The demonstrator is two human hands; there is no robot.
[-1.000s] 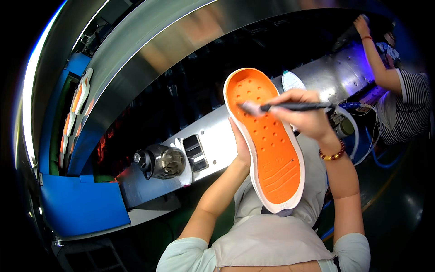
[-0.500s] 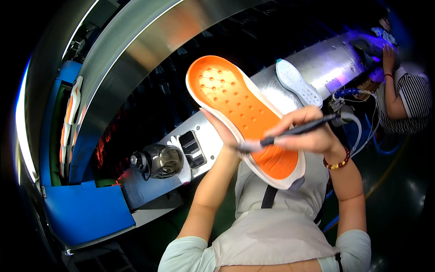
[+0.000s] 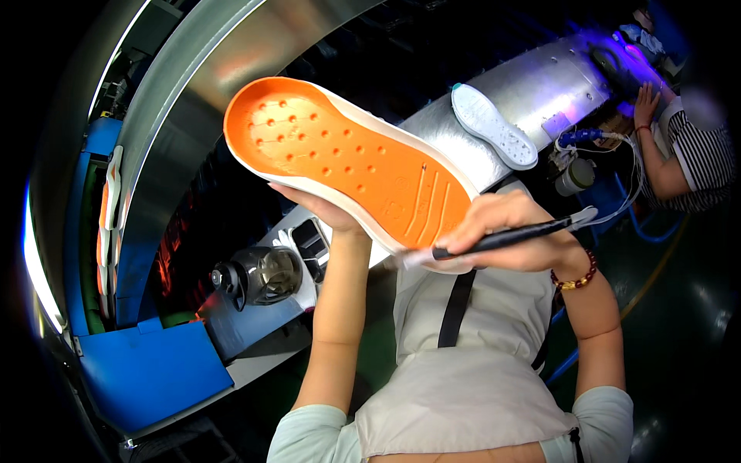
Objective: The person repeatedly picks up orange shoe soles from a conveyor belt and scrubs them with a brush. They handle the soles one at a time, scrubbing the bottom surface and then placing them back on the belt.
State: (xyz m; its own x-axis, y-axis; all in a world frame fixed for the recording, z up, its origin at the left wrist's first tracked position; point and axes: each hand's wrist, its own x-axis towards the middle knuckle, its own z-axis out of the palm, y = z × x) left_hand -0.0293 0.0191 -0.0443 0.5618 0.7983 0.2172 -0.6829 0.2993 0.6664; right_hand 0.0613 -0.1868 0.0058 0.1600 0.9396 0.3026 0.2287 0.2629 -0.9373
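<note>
- Your left hand (image 3: 328,212) is cupping the orange shoe sole (image 3: 351,162) from underneath, fingers wrapped around its white rim, holding it tilted up in front of your chest with the orange face turned toward you.
- Your right hand (image 3: 509,235) is pinching a thin black brush (image 3: 502,239) tight between thumb and fingers; the pale bristle tip is touching the sole's heel edge, at its lower right end.
- A bead bracelet (image 3: 575,276) is sitting on your right wrist.
- A white sole (image 3: 494,127) is lying flat on the silver conveyor housing (image 3: 540,85) beyond your hands, well apart from the orange one.
- A glass jar (image 3: 266,274) is resting on its side on the ledge below your left forearm.
- A blue bin (image 3: 150,374) is standing at lower left.
- Another person in a striped shirt (image 3: 706,158) is working at far right, one hand (image 3: 644,104) laid on the housing.
</note>
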